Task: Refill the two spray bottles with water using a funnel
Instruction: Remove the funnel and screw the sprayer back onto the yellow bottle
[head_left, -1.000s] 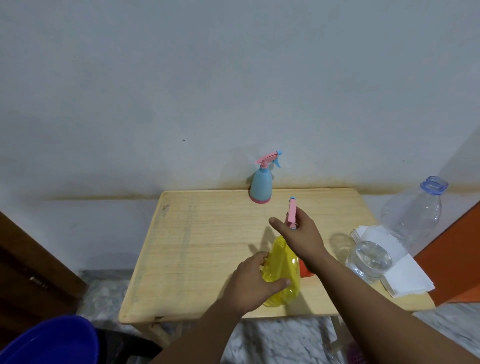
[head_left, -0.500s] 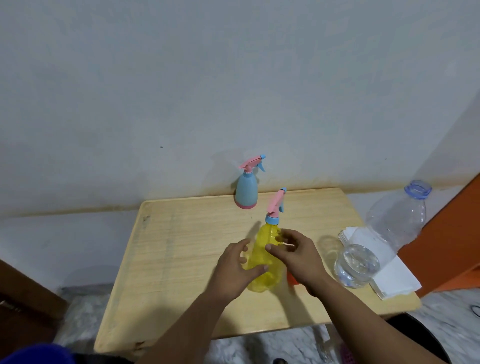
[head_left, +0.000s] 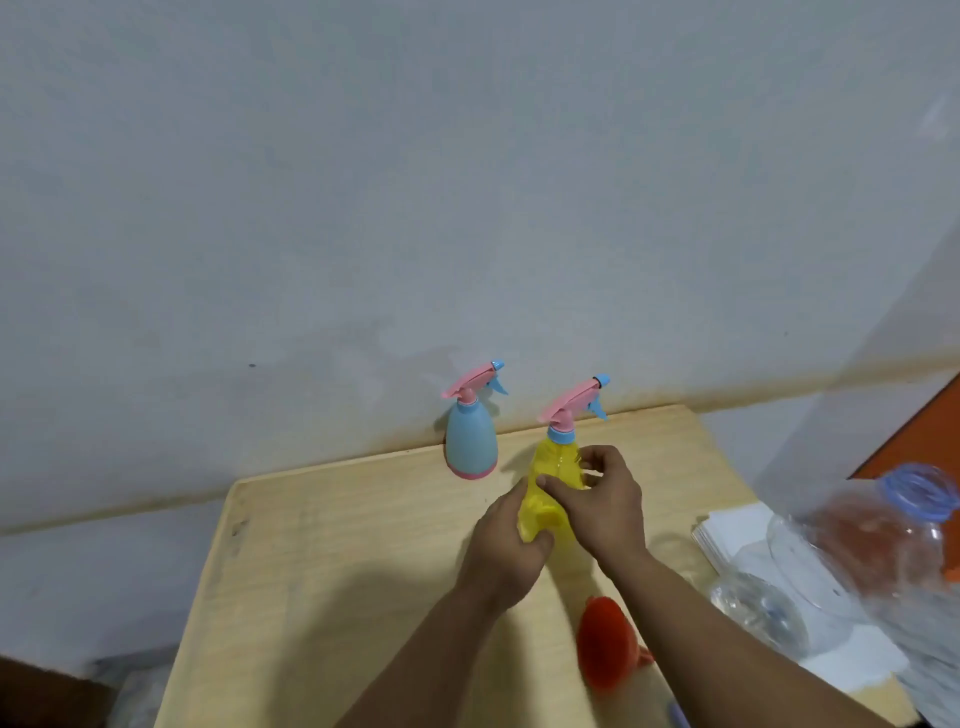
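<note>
Both hands, left hand (head_left: 506, 545) and right hand (head_left: 602, 512), have their fingers wrapped around the yellow spray bottle (head_left: 553, 499) at mid-desk (head_left: 322, 571), its sprayer top on, so refilling looks unstarted. The blue spray bottle (head_left: 471, 441) stands capped by the wall, the orange funnel (head_left: 605, 642) lies unused. The water bottle (head_left: 878, 551) is blurred and cut off.

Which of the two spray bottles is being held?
The yellow bottle, gripped by the left hand and right hand. The blue bottle stands untouched by the wall.
</note>
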